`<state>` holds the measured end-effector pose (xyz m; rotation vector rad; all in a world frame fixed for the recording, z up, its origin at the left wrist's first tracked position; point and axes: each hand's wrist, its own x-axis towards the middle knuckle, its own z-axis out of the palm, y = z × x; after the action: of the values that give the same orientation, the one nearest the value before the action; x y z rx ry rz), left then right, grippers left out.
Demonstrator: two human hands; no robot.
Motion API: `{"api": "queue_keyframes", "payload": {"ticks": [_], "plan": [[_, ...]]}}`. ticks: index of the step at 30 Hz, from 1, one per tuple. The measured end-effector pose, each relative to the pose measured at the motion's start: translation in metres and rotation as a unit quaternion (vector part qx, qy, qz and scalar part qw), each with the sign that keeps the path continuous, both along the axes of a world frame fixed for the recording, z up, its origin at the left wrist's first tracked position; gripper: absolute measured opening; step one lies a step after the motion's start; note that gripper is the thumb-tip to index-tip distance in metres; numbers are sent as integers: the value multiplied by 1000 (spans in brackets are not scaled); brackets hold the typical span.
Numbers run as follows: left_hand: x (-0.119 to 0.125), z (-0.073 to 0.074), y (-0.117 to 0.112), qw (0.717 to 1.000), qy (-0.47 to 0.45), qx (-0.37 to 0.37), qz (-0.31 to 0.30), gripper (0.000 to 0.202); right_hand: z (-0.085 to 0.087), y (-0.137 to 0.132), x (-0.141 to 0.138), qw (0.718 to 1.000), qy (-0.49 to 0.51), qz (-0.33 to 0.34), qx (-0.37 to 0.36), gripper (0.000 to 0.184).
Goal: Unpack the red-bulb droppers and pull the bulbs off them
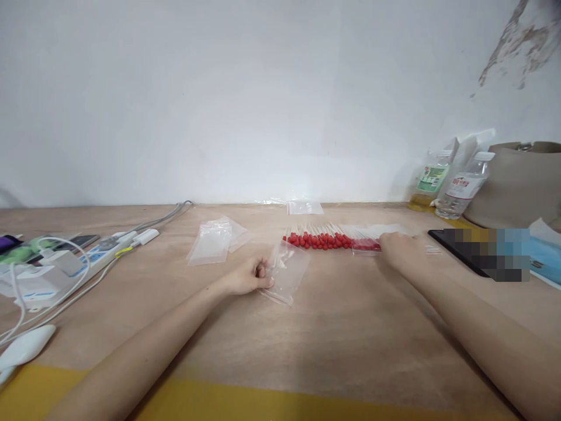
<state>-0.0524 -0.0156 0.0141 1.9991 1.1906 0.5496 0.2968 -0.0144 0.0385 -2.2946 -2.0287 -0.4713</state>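
Observation:
My left hand (249, 276) is closed in a pinch on the edge of a small clear plastic bag (287, 272) that rests on the wooden table (342, 327). My right hand (397, 247) lies knuckles up at the right end of a row of several red-tipped white sticks (319, 238); its fingers curl down over a filled bag of the same sticks (366, 245), and what they grip is hidden. A small stack of empty clear bags (213, 241) lies to the left of my left hand.
A power strip with chargers and white cables (65, 260) fills the left side. A white mouse (24, 346) sits at the front left. Two bottles (447, 181) and a tan bag (521, 184) stand at the back right, beside a dark phone (451, 242). Another clear bag (304, 207) lies by the wall.

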Motion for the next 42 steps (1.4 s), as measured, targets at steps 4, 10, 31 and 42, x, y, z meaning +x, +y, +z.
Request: {"api": "queue_keyframes", "payload": {"ticks": [4, 10, 31, 42], "plan": [[-18, 11, 10, 997, -53, 34, 37, 30, 13, -3, 2, 994, -37, -40, 92, 25], [-98, 23, 42, 911, -75, 150, 377, 33, 42, -18, -12, 922, 87, 6, 376, 28], [28, 6, -50, 954, 105, 236, -156, 52, -23, -49, -112, 492, 820, 129, -262, 42], [35, 3, -43, 922, 120, 343, -134, 37, -22, -50, -122, 551, 798, 65, -234, 58]]}}
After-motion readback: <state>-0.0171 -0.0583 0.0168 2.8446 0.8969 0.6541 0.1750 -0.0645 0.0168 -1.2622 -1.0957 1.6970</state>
